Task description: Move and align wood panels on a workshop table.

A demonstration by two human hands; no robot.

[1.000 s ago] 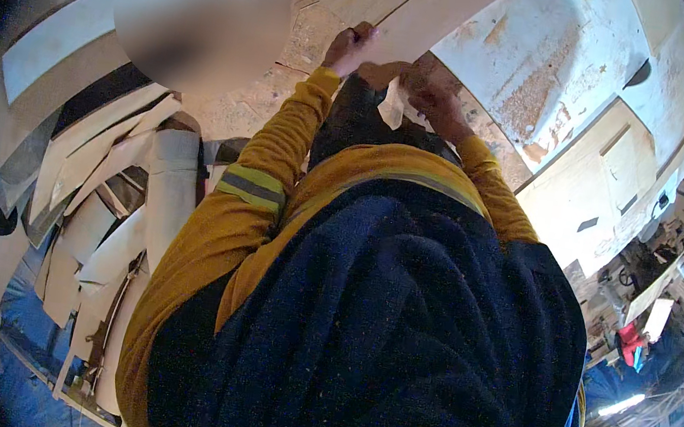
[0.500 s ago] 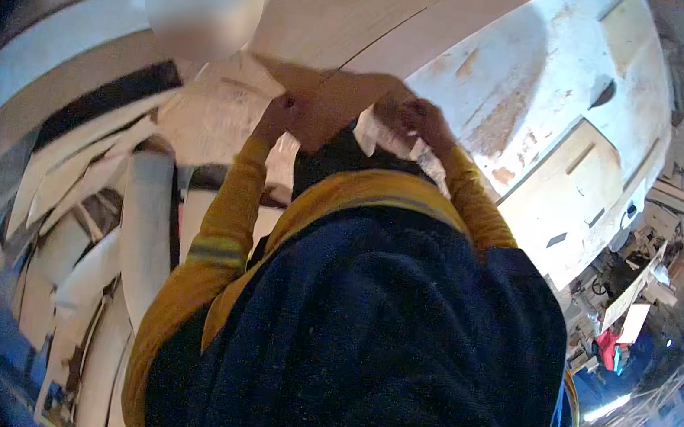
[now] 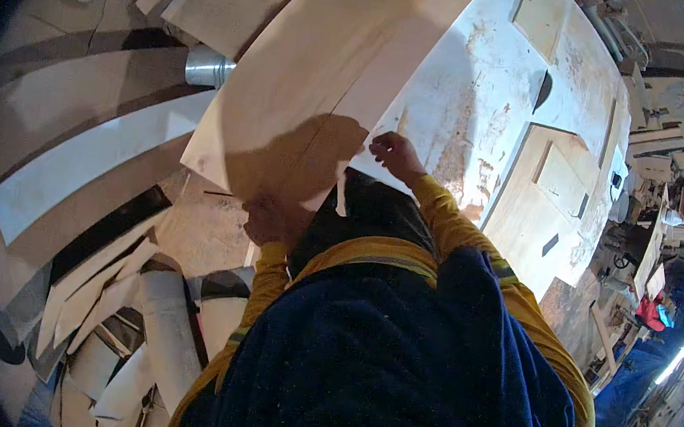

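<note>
A large thin sheet of pale wood veneer is held up in front of me, reaching from my hands toward the top of the view. My left hand grips its lower edge at the left, in shadow. At the sheet's lower right corner, my right hand pinches the edge. Both arms wear yellow sleeves under a dark blue garment.
A white, stained worktable with flat wood panels lies to the right. Piles of curled veneer strips and long boards fill the left. A metal duct shows behind the sheet. Cluttered workshop at far right.
The veneer sheet has been lifted higher and swung left, now covering more of the view. My hands have spread apart along its lower edge, and the view has turned.
</note>
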